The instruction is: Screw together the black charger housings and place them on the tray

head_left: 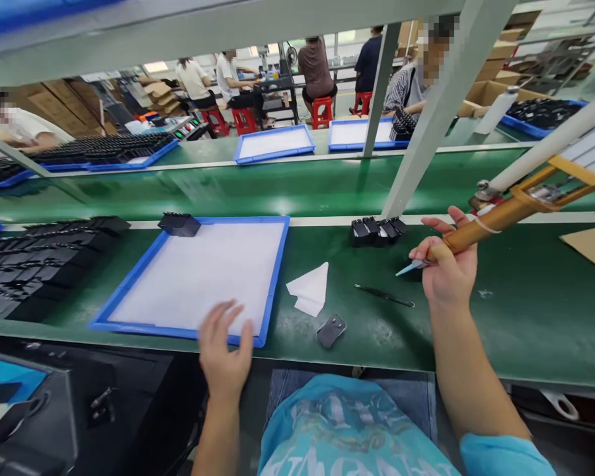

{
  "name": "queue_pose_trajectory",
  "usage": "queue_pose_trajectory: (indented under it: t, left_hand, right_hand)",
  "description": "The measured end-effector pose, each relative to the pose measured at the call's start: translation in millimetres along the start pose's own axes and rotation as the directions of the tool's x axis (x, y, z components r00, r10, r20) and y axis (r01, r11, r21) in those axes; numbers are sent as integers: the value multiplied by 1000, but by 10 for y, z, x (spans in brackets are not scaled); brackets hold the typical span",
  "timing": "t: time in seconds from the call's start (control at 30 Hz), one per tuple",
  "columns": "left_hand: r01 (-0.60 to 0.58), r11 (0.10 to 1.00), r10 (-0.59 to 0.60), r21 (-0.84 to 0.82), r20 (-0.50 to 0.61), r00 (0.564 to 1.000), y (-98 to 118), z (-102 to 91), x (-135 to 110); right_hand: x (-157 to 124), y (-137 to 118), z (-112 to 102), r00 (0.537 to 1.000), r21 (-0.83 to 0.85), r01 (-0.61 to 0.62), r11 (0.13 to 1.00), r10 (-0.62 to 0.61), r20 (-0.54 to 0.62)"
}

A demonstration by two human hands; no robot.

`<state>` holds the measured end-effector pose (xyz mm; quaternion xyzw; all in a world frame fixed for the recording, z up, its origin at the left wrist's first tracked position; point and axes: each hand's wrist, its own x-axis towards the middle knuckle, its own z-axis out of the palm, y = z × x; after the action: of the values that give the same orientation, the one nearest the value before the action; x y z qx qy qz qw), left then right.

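My right hand is wrapped around an amber glue syringe, its pale blue tip pointing down and left over the bench. My left hand is empty with its fingers apart, slightly blurred, over the front right edge of a blue-rimmed tray lined with white. One black block-shaped part sits at that tray's back left corner. Between my hands lie a folded white paper, a small dark rectangular piece and black tweezers.
Several small black parts stand in a group at the bench's back edge. Rows of black parts fill the left side. A slanted metal post rises ahead, and cardboard lies at right. Co-workers sit beyond the green divider.
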<state>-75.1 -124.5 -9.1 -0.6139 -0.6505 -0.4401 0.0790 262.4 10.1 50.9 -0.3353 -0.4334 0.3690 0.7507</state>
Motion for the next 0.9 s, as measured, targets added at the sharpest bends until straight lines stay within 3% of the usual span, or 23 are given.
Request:
queue_pose_trajectory:
  t: [0.03,0.1,0.17,0.2,0.33,0.57,0.63,0.9]
  left_hand:
    - [-37,988,57,-149,134,989,190,78,-32]
    - [-40,942,166,-334,359,918,529,279,-110]
    - [-18,920,214,-391,463,860,761,489,-176]
    - [-5,915,216,-404,478,851,831,578,-196]
    - [50,866,247,-498,512,823,880,717,-146]
    - [226,823,314,-521,750,583,753,606,138]
    - [285,804,295,-522,767,570,677,586,147]
    - [532,668,108,-521,775,623,447,552,-130]
  right_hand:
    - [3,4,2,1000,-5,1,1000,-1,5]
    - [9,9,4,1000,-12,2,1000,-2,14]
    - [10,10,5,1000,-21,3,1000,-3,16]
    - [9,10,4,1000,-24,6,1000,-5,15]
    - [1,0,-9,1000,-28,13,1000,-13,17]
    - [-16,-19,-6,1000,-18,-7,1000,8,18]
    - [-16,-27,-5,1000,-9,-3,1000,3,18]
    - [-52,-159,77,991,15,-69,998,67,118]
